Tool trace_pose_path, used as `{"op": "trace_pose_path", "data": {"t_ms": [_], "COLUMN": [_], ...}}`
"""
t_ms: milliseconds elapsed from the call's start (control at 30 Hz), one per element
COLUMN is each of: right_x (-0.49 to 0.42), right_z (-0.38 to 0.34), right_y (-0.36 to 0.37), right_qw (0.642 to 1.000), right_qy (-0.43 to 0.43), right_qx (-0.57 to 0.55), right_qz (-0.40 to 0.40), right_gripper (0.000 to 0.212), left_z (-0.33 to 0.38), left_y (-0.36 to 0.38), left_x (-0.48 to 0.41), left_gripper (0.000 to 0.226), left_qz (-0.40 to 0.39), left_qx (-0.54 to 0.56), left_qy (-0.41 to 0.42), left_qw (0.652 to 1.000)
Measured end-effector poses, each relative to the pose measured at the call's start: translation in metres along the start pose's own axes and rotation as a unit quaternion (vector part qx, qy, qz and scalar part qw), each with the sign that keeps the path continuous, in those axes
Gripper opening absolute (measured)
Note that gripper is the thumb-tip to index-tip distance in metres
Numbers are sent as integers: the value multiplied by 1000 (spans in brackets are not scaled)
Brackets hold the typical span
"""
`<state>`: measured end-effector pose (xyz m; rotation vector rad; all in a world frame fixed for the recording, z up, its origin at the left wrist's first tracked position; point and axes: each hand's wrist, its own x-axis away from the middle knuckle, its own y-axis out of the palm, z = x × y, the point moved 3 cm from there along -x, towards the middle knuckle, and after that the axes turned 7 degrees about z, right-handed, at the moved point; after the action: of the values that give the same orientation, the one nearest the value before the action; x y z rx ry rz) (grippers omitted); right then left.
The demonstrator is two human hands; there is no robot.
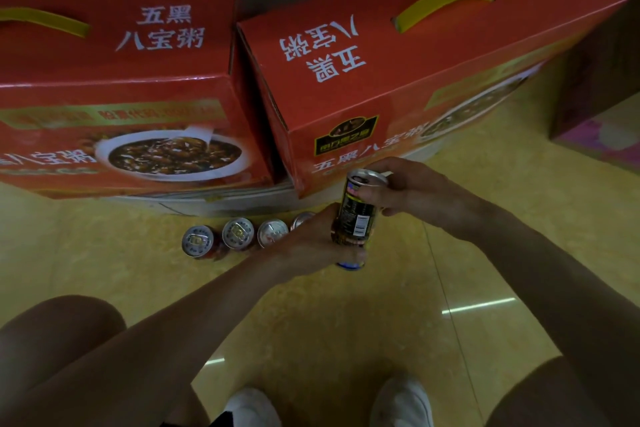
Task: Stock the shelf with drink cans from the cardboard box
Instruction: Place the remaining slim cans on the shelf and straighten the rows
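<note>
Black can (355, 215) upright; left hand (311, 243) gripping base, right hand (408, 187) gripping rim.

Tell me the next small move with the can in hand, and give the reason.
Probably lower the held can and stand it at the right end of the row of cans on the floor. The left hand and right hand both grip it beside that spot, four cans already stand upright there, and no shelf shows.
</note>
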<state>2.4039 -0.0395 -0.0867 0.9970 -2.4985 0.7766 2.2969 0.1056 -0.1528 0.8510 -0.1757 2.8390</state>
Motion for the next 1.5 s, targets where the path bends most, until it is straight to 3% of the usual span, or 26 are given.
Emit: {"op": "trace_pose_path", "data": {"t_ms": [100,333,467,667,800,933,1100,1300,1500], "right_x": [6,15,20,26,31,34,38,45,72], "right_z": [-4,-14,-19,-18,-13,-11,-8,-13,-29], "right_y": [2,9,7,-7,-8,-5,6,3,-4], "right_qw": [998,954,945,964,962,958,978,980,972], "right_qy": [-1,45,49,36,24,28,40,49,54], "right_qx": [-66,-275,-306,-264,-266,-285,-199,-190,-223], "right_qz": [-8,-108,-104,16,54,34,-39,-21,41], "right_gripper": [43,36,43,48,47,40,27,25,40], "left_z": [9,27,33,31,35,36,32,38,57], "left_y": [-1,7,9,11,15,19,21,28,42], "left_x": [10,37,44,41,40,39,39,43,71], "left_gripper": [93,53,39,58,51,51,51,49,52], "left_qz": [18,-78,-96,-10,2,32,53,92,117], "left_qx": [49,236,296,207,151,133,138,143,142], "left_qy": [-13,-27,-40,-4,12,36,38,26,-18], "left_qw": [999,968,949,978,988,990,988,985,983]}}
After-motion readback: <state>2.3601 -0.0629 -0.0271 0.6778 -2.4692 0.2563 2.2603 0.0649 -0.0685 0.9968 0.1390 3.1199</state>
